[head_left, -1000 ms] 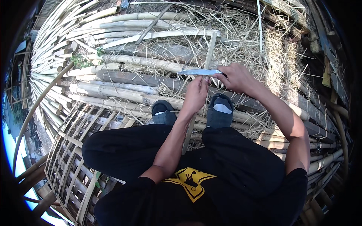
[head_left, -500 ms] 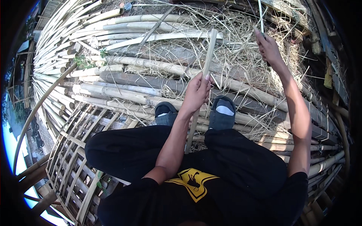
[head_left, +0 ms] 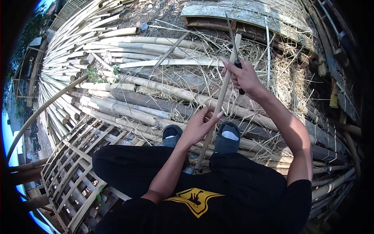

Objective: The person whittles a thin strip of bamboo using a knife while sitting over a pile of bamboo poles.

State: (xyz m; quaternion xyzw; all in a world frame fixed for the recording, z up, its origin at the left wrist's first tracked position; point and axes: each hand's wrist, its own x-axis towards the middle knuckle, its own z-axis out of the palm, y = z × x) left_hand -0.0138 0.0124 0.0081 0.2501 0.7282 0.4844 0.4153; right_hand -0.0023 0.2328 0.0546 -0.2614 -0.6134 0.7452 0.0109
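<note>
My left hand [head_left: 200,126] is closed loosely around a long, flat bamboo strip [head_left: 225,84], thumb lying along it. The strip slants up and away from between my knees. Higher up, my right hand [head_left: 245,78] grips the black handle of a knife [head_left: 238,64], its narrow blade pointing away and crossing close to the strip's far end. The right thumb reaches over toward the strip; whether it presses on it I cannot tell.
Bamboo poles [head_left: 156,84] lie crosswise under my feet, strewn with dry shavings [head_left: 288,74]. More poles fan out at the left beside a woven bamboo lattice [head_left: 78,167]. Weathered boards [head_left: 241,15] lie at the far side. A thin pale strip [head_left: 268,46] rests on the shavings.
My right hand has swung left from the far right to the strip's upper part. My left hand sits lower on the strip. The view has shifted slightly.
</note>
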